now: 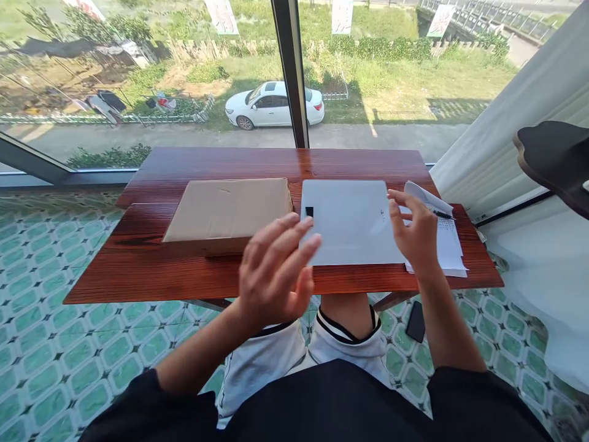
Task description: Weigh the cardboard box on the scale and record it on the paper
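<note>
My left hand (276, 267) is raised in front of the table's near edge, fingers stretched out and holding nothing. It overlaps the view of a cardboard box's (232, 209) near right corner. Over the right edge of a flat silver-grey slab that looks like a closed laptop (350, 227), my right hand (416, 230) hovers with bent fingers. Its thumb and index finger are a little apart, with nothing visible between them. The slab has a black mark at its left and small dark marks at its right. Papers (446, 245) lie partly behind the right hand, with a black pen (442, 215) on them.
The dark red wooden table (151, 270) stands before a large window. A black phone (415, 321) lies on the green tiled floor. White curtains (519, 258) hang at the right, near a dark curved object (556, 159). Outside, a white car (271, 107) is parked.
</note>
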Available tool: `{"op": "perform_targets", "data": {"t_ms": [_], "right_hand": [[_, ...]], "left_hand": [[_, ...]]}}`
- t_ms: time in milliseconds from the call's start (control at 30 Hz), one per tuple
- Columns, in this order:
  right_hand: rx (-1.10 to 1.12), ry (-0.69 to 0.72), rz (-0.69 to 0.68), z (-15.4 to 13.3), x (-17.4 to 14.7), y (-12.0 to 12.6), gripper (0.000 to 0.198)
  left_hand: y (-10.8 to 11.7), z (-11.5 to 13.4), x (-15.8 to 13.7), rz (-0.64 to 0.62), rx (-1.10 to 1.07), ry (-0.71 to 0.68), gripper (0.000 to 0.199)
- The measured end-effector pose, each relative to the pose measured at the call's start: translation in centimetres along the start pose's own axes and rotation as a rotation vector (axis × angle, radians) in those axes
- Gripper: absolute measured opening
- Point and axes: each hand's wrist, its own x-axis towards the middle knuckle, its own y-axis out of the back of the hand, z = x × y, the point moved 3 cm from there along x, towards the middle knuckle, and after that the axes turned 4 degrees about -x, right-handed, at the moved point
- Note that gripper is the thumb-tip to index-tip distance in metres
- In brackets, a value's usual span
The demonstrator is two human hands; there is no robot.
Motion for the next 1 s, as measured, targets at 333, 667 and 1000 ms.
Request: {"op": "perform_targets", "data": {"t_ms": [333, 667, 1000], "right_hand": [[-0.661, 0.06, -0.018, 15.0, 2.6, 6.1, 0.036], [-0.715, 0.123, 0.044, 21.0, -0.2, 5.7, 0.04], [-0.811, 0.001, -0.029, 21.0, -0.4, 5.7, 0.029]], "left_hand": [[-15.7, 12.2, 1.5, -0.268, -0.097, -0.777, 0.048], [-23.6, 14.7, 0.7, -0.478, 0.012, -0.72, 0.05], [-24.3, 14.7, -0.7, -0.446, -0.07, -0.68, 0.048]]}}
